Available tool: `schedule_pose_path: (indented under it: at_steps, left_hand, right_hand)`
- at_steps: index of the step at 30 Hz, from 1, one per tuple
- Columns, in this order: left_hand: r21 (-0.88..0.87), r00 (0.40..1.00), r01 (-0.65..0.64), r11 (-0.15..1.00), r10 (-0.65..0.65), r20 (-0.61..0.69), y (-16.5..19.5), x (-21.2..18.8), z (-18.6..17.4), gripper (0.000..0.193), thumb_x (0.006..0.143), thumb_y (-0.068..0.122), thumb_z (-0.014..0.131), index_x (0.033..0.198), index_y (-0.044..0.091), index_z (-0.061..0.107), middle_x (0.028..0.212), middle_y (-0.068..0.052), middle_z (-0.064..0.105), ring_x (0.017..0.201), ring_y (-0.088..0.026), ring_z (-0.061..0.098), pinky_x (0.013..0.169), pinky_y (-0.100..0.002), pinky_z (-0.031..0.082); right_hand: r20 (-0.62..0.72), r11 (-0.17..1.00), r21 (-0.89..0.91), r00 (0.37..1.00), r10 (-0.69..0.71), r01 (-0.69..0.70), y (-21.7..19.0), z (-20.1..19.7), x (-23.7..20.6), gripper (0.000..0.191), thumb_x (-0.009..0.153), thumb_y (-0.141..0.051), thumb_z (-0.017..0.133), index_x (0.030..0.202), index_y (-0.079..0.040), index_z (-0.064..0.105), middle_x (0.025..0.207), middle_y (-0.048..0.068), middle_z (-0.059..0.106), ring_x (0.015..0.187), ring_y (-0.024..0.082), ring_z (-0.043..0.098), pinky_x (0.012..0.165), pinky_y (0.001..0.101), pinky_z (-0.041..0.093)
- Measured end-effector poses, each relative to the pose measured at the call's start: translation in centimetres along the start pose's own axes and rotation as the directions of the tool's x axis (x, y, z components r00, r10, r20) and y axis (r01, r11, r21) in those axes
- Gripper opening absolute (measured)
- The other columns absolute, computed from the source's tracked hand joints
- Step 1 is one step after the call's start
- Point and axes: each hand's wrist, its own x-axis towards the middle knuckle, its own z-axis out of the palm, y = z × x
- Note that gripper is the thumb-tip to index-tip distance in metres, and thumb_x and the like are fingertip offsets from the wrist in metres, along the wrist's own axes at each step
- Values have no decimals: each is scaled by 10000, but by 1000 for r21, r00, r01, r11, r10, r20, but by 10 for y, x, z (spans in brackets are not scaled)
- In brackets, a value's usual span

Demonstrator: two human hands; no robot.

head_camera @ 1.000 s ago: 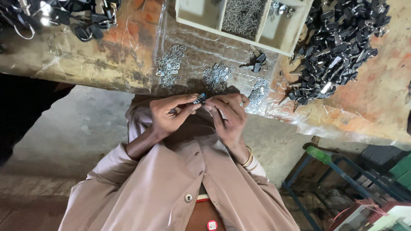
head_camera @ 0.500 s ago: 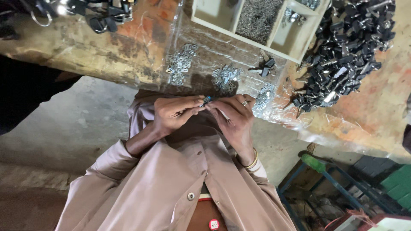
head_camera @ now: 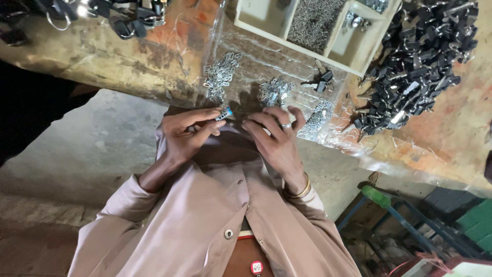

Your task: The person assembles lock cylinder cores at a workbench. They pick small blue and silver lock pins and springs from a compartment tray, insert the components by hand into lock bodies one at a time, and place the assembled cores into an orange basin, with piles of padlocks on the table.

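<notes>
At the bench edge, my left hand pinches what looks like a small blue-tipped metal piece, my right hand open-fingered just beside it.

Clear plastic sheet over workbench

Worn orange workbench above grey concrete floor.
</notes>
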Motion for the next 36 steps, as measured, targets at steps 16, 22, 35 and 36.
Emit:
schedule_pose_path:
  at_steps: [16, 22, 35, 36]
  left_hand:
    - [40, 976, -120, 992, 111, 187, -17, 10, 39, 224, 933, -60, 765, 1152, -28, 734, 1196, -152, 758, 782, -126, 754, 642, -232, 616]
    - [165, 953, -241, 956, 201, 225, -13, 11, 37, 237, 931, -39, 764, 1164, -13, 735, 1211, -141, 750, 817, -142, 769, 687, -244, 634]
    - [118, 962, -191, 975, 162, 218, -10, 10, 37, 223, 937, -44, 762, 1158, -33, 731, 1193, -157, 757, 783, -149, 774, 654, -233, 620]
    - [122, 964, -186, 975, 157, 213, -11, 10, 37, 224, 935, -46, 764, 1156, -40, 732, 1184, -161, 761, 768, -146, 771, 643, -231, 612]
  right_hand:
    - [-142, 676, 663, 833, 534, -321, 0, 21, -27, 249, 897, -17, 816, 1101, -15, 676, 1002, 24, 733, 967, 142, 634, 885, 300, 506]
    - [-87, 676, 612, 816, 572, -409, -4, 19, -27, 310, 860, -90, 830, 1109, -106, 646, 959, -66, 762, 917, 78, 698, 893, 312, 483]
    - [-196, 910, -87, 902, 384, -406, 22, -7, -40, 346, 941, -299, 829, 1246, -166, 734, 1511, 93, 484, 1389, 366, 399, 1159, 522, 265]
    - [-204, 903, -52, 890, 408, -426, 22, -8, -42, 348, 949, -317, 827, 1244, -163, 729, 1521, 76, 479, 1408, 361, 394, 1181, 525, 265]
